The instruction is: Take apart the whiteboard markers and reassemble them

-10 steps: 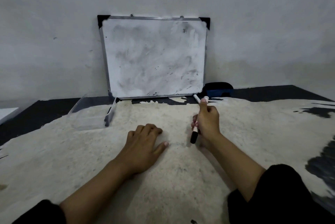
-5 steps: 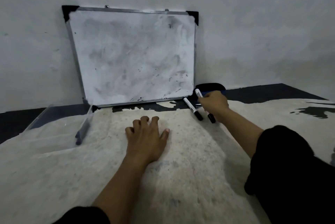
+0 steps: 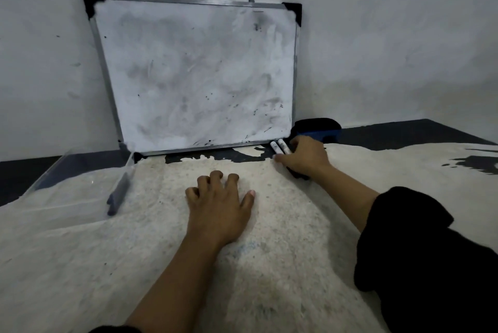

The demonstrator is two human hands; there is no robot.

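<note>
Two whiteboard markers point(image 3: 279, 146) lie side by side, touching, on the counter point(image 3: 404, 136) just below the lower right corner of a whiteboard point(image 3: 196, 74). Their white barrels point toward the board, and their near ends are hidden under the right hand point(image 3: 301, 156). That hand lies palm down over the markers with its fingers curled around them — whether it actually grips them or only rests on top cannot be told. A dark bit, probably a marker cap, shows under the heel of the hand. Just behind the hand sits a board eraser point(image 3: 318, 130), black on top and blue beneath, close to the board's right edge. The whiteboard leans upright against a pale wall point(image 3: 390, 36); it has a metal frame with black corner pieces, and its surface is smeared grey with wiped ink. The left hand point(image 3: 218, 203) rests flat and empty on a worn, cream-coloured mat point(image 3: 283, 252) that covers much of the dark counter, fingers slightly bent, nearer the viewer and well apart from the markers. At the far left a clear plastic box point(image 3: 80, 184) sits on the mat, with a dark pen-like thing point(image 3: 117, 195) — too blurred to name — lying along its right wall. A black sleeve point(image 3: 431, 252) covers the right arm above the elbow.
</note>
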